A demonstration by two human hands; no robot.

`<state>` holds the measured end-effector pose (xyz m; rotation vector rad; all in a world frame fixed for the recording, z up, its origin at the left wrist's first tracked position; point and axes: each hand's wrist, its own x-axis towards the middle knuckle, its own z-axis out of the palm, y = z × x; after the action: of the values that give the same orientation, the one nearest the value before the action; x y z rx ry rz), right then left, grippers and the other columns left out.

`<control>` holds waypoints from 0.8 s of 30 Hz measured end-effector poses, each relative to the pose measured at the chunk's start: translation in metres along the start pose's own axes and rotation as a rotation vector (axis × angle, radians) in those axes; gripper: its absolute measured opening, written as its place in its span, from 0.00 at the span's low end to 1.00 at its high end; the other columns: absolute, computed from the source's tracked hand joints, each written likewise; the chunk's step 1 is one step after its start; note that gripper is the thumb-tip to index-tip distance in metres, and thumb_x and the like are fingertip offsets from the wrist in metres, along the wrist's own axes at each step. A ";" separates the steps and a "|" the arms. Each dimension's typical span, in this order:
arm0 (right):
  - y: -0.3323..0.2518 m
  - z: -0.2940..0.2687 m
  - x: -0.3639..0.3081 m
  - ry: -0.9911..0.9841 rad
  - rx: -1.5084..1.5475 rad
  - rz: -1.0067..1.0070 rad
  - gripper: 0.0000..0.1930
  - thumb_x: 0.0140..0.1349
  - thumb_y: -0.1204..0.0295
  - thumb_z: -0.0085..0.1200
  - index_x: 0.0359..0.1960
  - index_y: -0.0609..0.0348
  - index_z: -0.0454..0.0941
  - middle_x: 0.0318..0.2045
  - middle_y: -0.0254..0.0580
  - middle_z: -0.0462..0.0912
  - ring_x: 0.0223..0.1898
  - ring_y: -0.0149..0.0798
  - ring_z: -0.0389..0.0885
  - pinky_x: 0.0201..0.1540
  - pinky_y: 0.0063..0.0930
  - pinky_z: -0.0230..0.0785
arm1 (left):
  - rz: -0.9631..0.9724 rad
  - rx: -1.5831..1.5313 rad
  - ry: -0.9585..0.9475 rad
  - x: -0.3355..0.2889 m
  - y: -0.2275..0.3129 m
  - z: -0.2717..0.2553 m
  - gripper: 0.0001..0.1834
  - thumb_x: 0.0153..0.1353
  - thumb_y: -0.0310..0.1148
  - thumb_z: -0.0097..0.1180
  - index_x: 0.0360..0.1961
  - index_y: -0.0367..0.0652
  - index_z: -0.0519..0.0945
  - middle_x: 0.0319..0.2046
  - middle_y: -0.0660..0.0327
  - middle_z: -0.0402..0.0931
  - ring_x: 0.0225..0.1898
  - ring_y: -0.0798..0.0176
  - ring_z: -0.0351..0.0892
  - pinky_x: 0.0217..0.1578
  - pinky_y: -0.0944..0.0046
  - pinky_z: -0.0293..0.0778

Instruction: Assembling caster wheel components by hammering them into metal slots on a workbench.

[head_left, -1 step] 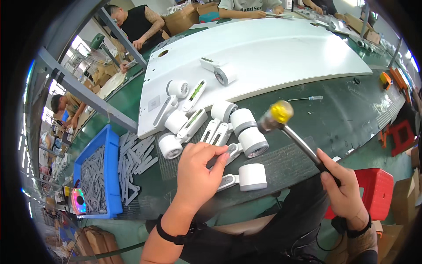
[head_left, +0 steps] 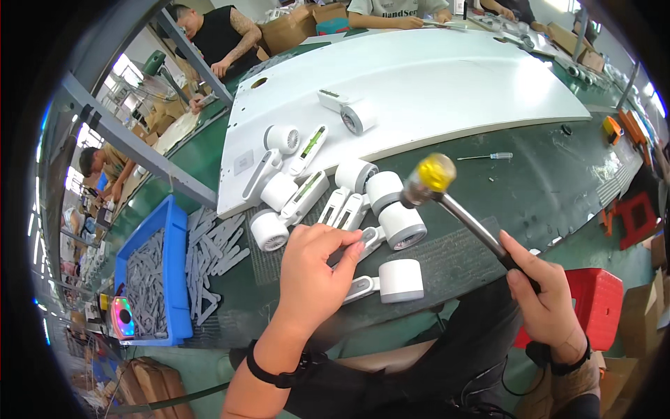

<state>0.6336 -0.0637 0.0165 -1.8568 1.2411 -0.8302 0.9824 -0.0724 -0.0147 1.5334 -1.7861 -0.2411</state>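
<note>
My left hand is closed, thumb and forefinger pinching the handle of a white handheld fan with a grey rim. My right hand grips a mallet by the end of its dark-gripped metal shaft. The mallet's yellow and clear head hangs by the upper fans, slightly blurred; whether it touches them I cannot tell. Close to my left hand lies another fan, nearer to me. Beyond it several more white fans cluster, some with green inside their handle openings.
A blue bin of grey strips stands left, with loose grey strips beside it. A large white board covers the far bench. A screwdriver lies right of the mallet head. A red case stands low right. Other people work farther back.
The mallet head has shifted a little left and up, with my right hand tilting slightly. My left hand and the fans stay nearly the same.
</note>
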 end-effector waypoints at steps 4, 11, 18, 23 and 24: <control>-0.040 0.006 0.028 -0.024 -0.075 -0.134 0.27 0.74 0.79 0.56 0.75 0.66 0.75 0.27 0.48 0.80 0.27 0.36 0.78 0.37 0.28 0.72 | 0.003 0.028 0.019 -0.003 -0.004 -0.001 0.08 0.62 0.29 0.76 0.42 0.40 0.93 0.35 0.61 0.82 0.43 0.58 0.80 0.45 0.60 0.76; -0.034 0.019 0.043 -0.285 -0.311 -0.085 0.28 0.73 0.79 0.57 0.75 0.56 0.77 0.32 0.53 0.87 0.31 0.54 0.86 0.39 0.39 0.79 | -0.115 -0.077 -0.059 0.001 -0.009 -0.001 0.08 0.58 0.30 0.79 0.38 0.42 0.93 0.35 0.62 0.80 0.42 0.58 0.78 0.44 0.60 0.75; -0.031 0.009 0.047 -0.042 -0.308 -0.291 0.28 0.70 0.80 0.59 0.72 0.56 0.79 0.35 0.57 0.89 0.33 0.56 0.88 0.42 0.38 0.80 | -0.094 -0.080 -0.072 0.004 -0.011 -0.005 0.11 0.54 0.33 0.81 0.37 0.42 0.93 0.35 0.63 0.78 0.41 0.57 0.75 0.44 0.57 0.71; -0.057 0.008 0.051 -0.246 -0.389 -0.062 0.28 0.71 0.79 0.59 0.73 0.56 0.79 0.32 0.56 0.87 0.31 0.51 0.87 0.42 0.38 0.79 | -0.096 0.038 -0.063 -0.003 -0.013 -0.013 0.14 0.51 0.39 0.83 0.35 0.47 0.93 0.39 0.64 0.77 0.44 0.57 0.75 0.48 0.55 0.69; -0.062 0.007 0.050 -0.249 -0.388 -0.067 0.28 0.71 0.79 0.59 0.73 0.56 0.79 0.32 0.56 0.87 0.31 0.51 0.87 0.42 0.38 0.79 | -0.059 0.133 -0.050 -0.006 -0.016 -0.016 0.15 0.50 0.42 0.84 0.35 0.48 0.93 0.42 0.64 0.77 0.46 0.56 0.75 0.49 0.54 0.68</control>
<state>0.6845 -0.0926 0.0711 -2.2402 1.2479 -0.3901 1.0050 -0.0662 -0.0151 1.6883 -1.8289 -0.1943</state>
